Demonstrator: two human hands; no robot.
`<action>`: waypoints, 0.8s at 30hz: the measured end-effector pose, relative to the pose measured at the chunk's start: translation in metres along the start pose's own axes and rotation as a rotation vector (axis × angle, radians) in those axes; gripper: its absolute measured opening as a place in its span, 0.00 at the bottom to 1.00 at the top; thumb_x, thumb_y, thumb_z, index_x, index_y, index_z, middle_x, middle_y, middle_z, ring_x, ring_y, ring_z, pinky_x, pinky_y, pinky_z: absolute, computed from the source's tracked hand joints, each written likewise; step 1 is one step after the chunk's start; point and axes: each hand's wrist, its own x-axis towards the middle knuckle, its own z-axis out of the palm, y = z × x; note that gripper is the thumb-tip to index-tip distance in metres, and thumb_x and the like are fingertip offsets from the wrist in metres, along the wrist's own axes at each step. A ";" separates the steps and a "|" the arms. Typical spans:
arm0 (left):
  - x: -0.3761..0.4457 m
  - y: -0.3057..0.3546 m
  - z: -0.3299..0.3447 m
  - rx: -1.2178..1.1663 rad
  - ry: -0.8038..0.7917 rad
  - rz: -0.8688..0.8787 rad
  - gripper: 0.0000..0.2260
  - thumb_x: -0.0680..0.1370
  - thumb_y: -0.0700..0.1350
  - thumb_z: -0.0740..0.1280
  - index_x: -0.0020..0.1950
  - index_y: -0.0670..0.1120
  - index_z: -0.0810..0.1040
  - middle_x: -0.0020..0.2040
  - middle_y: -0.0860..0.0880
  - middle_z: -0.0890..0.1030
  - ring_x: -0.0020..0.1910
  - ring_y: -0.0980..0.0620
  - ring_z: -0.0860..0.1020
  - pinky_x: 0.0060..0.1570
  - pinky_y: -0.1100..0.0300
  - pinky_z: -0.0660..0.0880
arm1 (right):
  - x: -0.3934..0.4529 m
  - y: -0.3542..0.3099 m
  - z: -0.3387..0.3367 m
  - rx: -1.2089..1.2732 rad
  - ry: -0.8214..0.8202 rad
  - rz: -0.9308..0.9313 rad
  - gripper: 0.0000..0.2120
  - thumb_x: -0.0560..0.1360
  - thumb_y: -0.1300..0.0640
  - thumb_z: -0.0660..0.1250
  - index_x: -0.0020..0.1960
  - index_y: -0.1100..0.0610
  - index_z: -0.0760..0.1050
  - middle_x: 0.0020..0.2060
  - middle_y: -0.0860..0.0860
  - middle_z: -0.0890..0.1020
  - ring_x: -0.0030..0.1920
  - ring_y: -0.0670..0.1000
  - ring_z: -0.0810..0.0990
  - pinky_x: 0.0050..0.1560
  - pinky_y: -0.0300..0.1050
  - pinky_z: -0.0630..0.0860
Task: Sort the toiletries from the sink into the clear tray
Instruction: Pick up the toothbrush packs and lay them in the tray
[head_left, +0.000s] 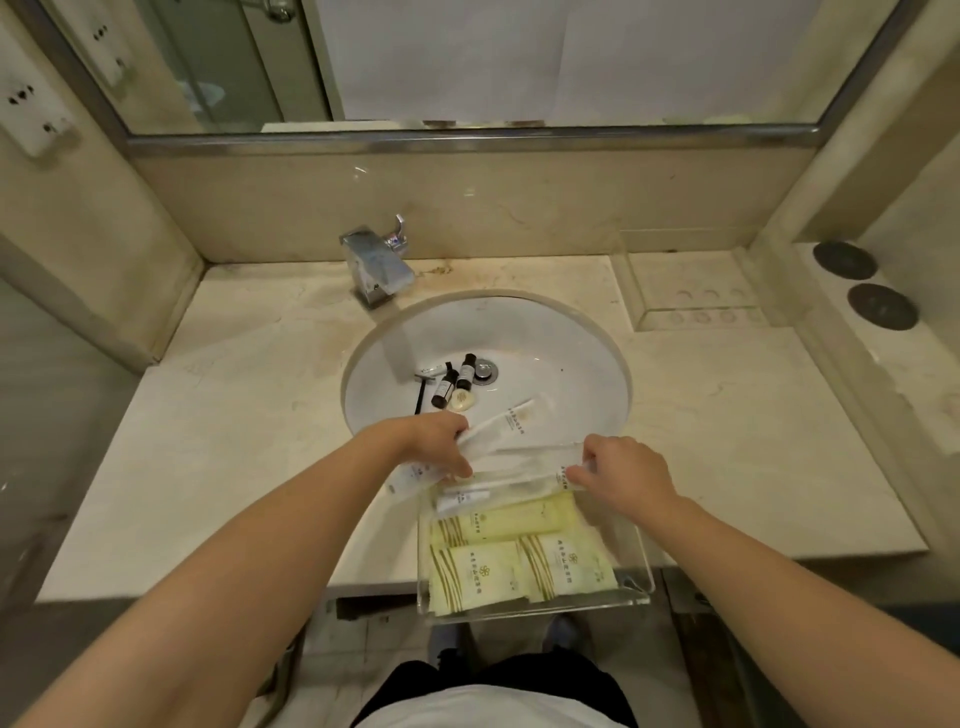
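**Hands Hold White Packets Over the Tray**

Two bare arms reach out from the bottom of the view toward the sink. Just past them sits the clear tray (636, 566), at the front edge of the counter (234, 415), partly hanging over it. Yellow packets (519, 551) lie flat inside the tray.

At the far end of the tray, both hands grip long white packets (519, 457). One left hand (441, 441) pinches them on one side. One right hand (618, 467) pinches them on the other side. Fingers on both hands are curled tight around the packets. How many white packets they hold is hard to tell.

More things wait in the white sink (545, 338). Two small dark bottles (454, 382) lie near the drain (484, 370). A round soap (461, 400) touches them. A razor (422, 387) lies just beside the bottles. Behind the sink stands a shiny tap (376, 265).
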 end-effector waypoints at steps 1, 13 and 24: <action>-0.001 0.001 0.002 0.006 -0.015 0.008 0.10 0.72 0.47 0.71 0.46 0.51 0.70 0.46 0.51 0.75 0.47 0.48 0.75 0.51 0.53 0.74 | -0.003 0.000 0.003 -0.056 0.031 -0.010 0.11 0.73 0.43 0.63 0.44 0.51 0.71 0.38 0.49 0.79 0.39 0.52 0.79 0.40 0.46 0.77; -0.012 0.015 0.008 -0.006 -0.047 0.047 0.12 0.74 0.38 0.62 0.55 0.48 0.74 0.53 0.47 0.76 0.53 0.46 0.75 0.57 0.51 0.74 | 0.009 0.005 -0.007 0.501 0.082 0.167 0.12 0.76 0.60 0.60 0.59 0.55 0.69 0.41 0.53 0.81 0.35 0.53 0.77 0.37 0.48 0.73; -0.014 0.020 0.011 -0.089 -0.165 0.061 0.19 0.73 0.38 0.68 0.63 0.48 0.73 0.52 0.50 0.76 0.52 0.49 0.75 0.55 0.56 0.75 | 0.005 0.010 -0.018 0.716 -0.128 -0.060 0.02 0.72 0.59 0.70 0.44 0.56 0.81 0.42 0.51 0.83 0.45 0.50 0.79 0.49 0.46 0.76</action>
